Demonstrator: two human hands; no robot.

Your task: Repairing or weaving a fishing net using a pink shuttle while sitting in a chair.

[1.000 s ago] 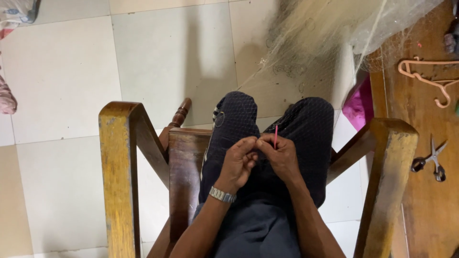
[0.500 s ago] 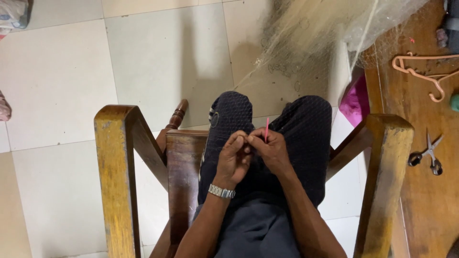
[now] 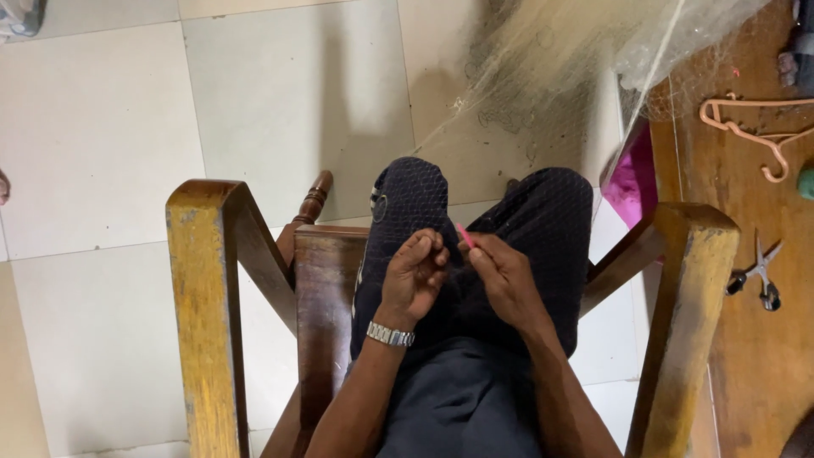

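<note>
Clearly your two hands meet just above your knees, at the middle of the frame, so the fine work sits close under your eyes. Your right hand point(image 3: 507, 280) has its grip pinched shut on a small pink netting needle point(image 3: 465, 235), whose tip pokes up from between thumb and fingers. Your left hand point(image 3: 415, 273), with a metal wristwatch point(image 3: 390, 334) below it, is curled nearly closed just beside the needle, fingertips pinched as if on a strand of mesh too thin to make out. The pale fishing net point(image 3: 543, 76) runs from your lap up toward the upper right of the frame, drawn out so it stays taut for your hands.

You sit in a wooden chair point(image 3: 203, 280) whose arms frame both sides of the picture. Beneath is a floor of large pale tiles point(image 3: 110, 127). At the right edge a brown wooden table point(image 3: 755, 365) carries small scissors point(image 3: 759, 273) and a pink clothes hanger point(image 3: 755, 127).
</note>
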